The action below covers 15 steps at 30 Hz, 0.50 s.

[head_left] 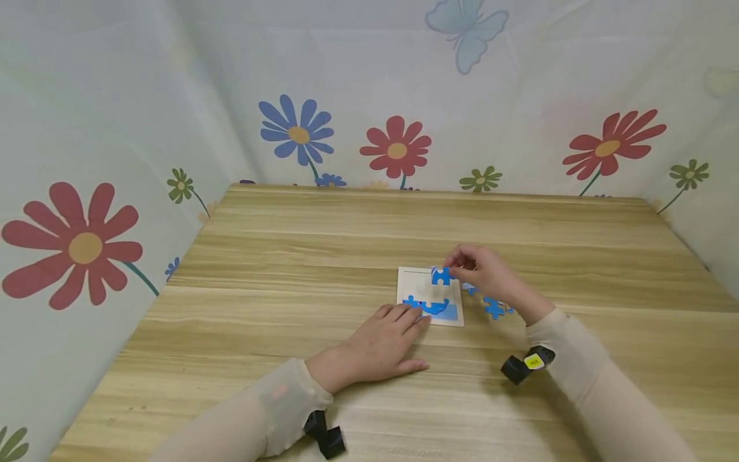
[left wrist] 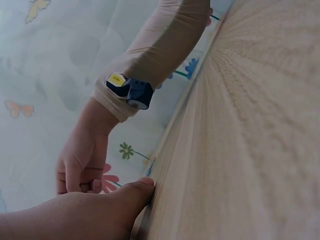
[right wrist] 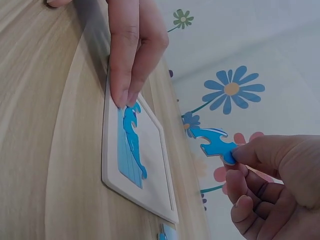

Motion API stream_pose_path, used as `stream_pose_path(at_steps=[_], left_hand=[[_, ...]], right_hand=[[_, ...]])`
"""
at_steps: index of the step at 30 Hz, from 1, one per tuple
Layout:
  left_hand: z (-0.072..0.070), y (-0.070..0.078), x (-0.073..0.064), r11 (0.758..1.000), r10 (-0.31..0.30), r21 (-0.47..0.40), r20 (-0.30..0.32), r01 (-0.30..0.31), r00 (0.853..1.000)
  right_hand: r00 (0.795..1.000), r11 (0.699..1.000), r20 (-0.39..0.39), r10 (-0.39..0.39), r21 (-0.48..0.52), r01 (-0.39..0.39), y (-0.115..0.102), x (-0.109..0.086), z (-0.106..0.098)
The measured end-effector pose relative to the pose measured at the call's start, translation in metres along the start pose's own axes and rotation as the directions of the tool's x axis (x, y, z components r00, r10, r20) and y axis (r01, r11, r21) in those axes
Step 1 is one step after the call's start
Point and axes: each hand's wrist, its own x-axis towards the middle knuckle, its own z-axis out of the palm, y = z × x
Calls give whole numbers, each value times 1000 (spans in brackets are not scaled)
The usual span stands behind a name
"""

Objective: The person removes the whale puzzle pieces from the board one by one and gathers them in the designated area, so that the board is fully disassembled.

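Right hand pinches a puzzle piece; board below and to its left.
Left hand laid out flat, touching the board. Piece looks light, stiff, probably smooth; might chip, best pinched by its edge.

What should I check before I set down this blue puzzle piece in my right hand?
1. Grip on the blue puzzle piece: ok, your right hand pinches it at one end.
2. Support for the board: ok, it lies flat and your left hand touches it.
3. Room on the board: ok, its far part is bare.
4. Fit with the laid pieces: cannot tell, nothing is joined yet.
5. Loose pieces out of the way: ok, they lie off the board's right side.
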Motion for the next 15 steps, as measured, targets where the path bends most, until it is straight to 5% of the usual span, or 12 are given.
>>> stream_pose_path(at_steps=[15], left_hand=[[1, 0, -1, 1000, -4, -10, 6, 4, 1000]], right_hand=[[1000, 1000, 0, 23, 12, -23, 9, -17, -11]])
